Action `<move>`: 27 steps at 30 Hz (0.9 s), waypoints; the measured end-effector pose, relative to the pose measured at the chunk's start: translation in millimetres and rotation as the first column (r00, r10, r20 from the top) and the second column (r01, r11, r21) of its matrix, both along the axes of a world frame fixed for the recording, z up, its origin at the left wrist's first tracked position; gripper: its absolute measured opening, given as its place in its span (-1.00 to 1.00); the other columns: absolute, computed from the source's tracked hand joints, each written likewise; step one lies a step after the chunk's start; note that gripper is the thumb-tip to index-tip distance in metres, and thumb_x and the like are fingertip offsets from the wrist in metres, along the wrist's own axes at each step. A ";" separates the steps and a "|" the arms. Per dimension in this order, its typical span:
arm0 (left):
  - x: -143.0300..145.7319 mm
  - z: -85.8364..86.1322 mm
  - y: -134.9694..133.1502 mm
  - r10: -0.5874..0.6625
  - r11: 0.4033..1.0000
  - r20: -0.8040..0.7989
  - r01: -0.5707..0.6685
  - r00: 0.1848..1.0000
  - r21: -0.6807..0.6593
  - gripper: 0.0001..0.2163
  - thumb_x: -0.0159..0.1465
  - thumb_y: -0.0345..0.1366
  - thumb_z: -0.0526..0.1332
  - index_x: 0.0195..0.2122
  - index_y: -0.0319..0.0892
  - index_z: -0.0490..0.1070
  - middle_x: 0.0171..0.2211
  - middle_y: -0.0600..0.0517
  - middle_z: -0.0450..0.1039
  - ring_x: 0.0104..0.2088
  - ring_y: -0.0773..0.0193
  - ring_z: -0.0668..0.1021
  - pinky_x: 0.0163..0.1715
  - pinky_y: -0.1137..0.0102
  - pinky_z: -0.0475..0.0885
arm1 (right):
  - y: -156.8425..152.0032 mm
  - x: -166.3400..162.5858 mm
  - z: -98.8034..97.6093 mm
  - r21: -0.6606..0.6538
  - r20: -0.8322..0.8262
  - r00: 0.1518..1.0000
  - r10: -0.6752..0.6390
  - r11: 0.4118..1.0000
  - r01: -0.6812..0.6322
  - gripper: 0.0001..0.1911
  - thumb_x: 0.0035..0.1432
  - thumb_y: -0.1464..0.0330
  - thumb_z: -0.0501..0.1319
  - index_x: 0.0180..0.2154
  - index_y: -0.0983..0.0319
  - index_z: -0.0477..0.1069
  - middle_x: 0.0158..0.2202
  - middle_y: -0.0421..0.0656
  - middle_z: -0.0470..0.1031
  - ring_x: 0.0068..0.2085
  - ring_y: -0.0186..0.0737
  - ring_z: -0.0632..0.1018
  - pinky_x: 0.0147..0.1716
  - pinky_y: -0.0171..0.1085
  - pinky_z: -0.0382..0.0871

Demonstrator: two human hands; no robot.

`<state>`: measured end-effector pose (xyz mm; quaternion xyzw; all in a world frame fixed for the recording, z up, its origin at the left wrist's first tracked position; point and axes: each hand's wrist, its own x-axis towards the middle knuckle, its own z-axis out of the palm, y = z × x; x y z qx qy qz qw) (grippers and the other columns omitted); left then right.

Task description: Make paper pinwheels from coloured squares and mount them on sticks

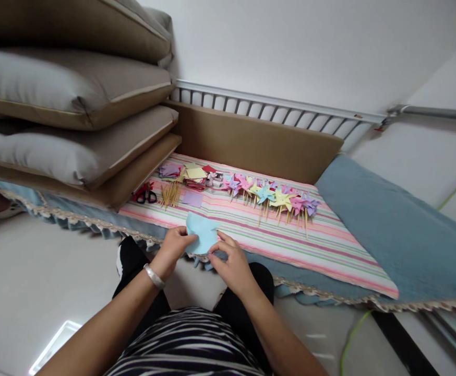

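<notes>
A light blue square of paper [202, 232] is held up between my two hands, over the front edge of a striped cloth [251, 237]. My left hand [174, 248] pinches its left side, thumb on top. At its lower right corner my right hand [231, 260] grips the paper with fingertips and thumb. Just beyond the paper a purple paper square [192, 199] lies flat on the cloth. Finished paper pinwheels [265, 193] on thin sticks lie in a row farther right, in pink, yellow, blue and purple.
Left of the pinwheels are stacked coloured papers [194, 175], a bundle of wooden sticks [170, 194] and black-handled scissors [146, 194]. Thick grey cushions [75, 94] are piled at the left. A brown board [251, 138] and a white radiator [278, 104] stand behind.
</notes>
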<state>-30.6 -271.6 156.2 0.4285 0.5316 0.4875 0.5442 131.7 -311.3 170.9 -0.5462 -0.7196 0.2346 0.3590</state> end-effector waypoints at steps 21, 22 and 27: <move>11.9 8.5 -5.4 -0.179 0.984 0.013 0.179 0.984 -0.005 -0.84 -0.16 -0.31 0.32 -0.55 -0.29 0.49 -0.61 0.05 0.42 -0.62 0.37 0.37 -0.54 0.45 0.23 | 14.0 -3.9 -19.8 0.032 -0.184 0.977 -0.112 0.992 0.119 -0.96 -0.06 0.40 0.27 -0.46 0.16 0.50 0.16 -0.05 0.23 0.17 -0.02 0.25 0.11 0.01 0.09; 11.7 8.2 -5.4 -0.189 0.982 0.029 0.189 0.982 -0.013 -0.84 -0.17 -0.31 0.33 -0.55 -0.28 0.49 -0.61 0.05 0.43 -0.62 0.37 0.37 -0.54 0.45 0.24 | 14.2 -3.5 -20.1 0.028 -0.194 0.974 -0.118 0.992 0.126 -0.96 -0.06 0.39 0.27 -0.46 0.16 0.50 0.15 -0.05 0.24 0.17 -0.03 0.26 0.12 0.01 0.08; 9.4 8.0 -6.1 -0.245 0.966 0.108 0.252 0.964 -0.053 -0.82 -0.16 -0.28 0.35 -0.56 -0.28 0.50 -0.63 0.02 0.46 -0.64 0.36 0.40 -0.56 0.46 0.25 | 14.0 -1.2 -17.4 -0.007 -0.213 0.968 -0.132 0.991 0.134 -0.97 -0.07 0.39 0.28 -0.47 0.16 0.49 0.14 -0.03 0.26 0.17 -0.03 0.26 0.13 -0.01 0.06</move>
